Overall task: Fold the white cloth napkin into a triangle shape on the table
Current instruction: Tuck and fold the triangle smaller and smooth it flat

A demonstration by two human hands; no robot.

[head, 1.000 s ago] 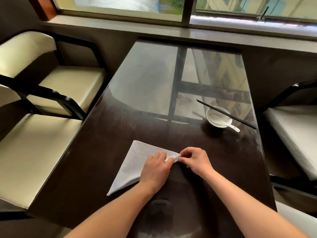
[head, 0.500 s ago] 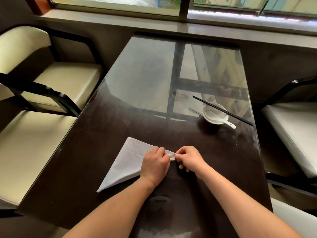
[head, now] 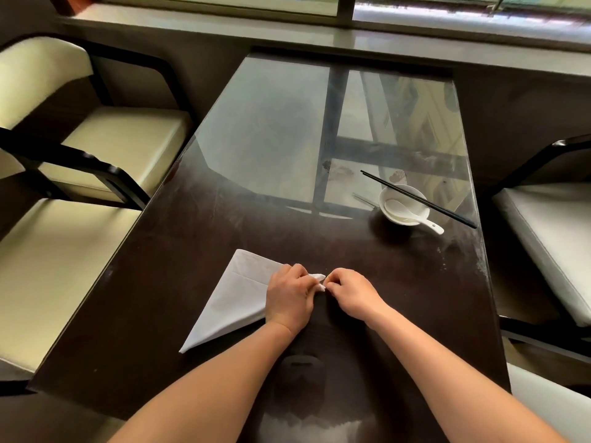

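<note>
No text, label, brand mark, number or sign can be read. The white cloth napkin (head: 236, 298) under the left hand (head: 289, 298) is plain. The bowl (head: 382, 199), spoon (head: 412, 215) and chopsticks (head: 415, 198) beyond the right hand (head: 350, 290) carry no legible marking. The table (head: 160, 314) beneath both hands shows only reflections.

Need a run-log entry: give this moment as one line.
napkin: triangle on table | left hand: grips its corner | right hand: pinches same corner
</note>
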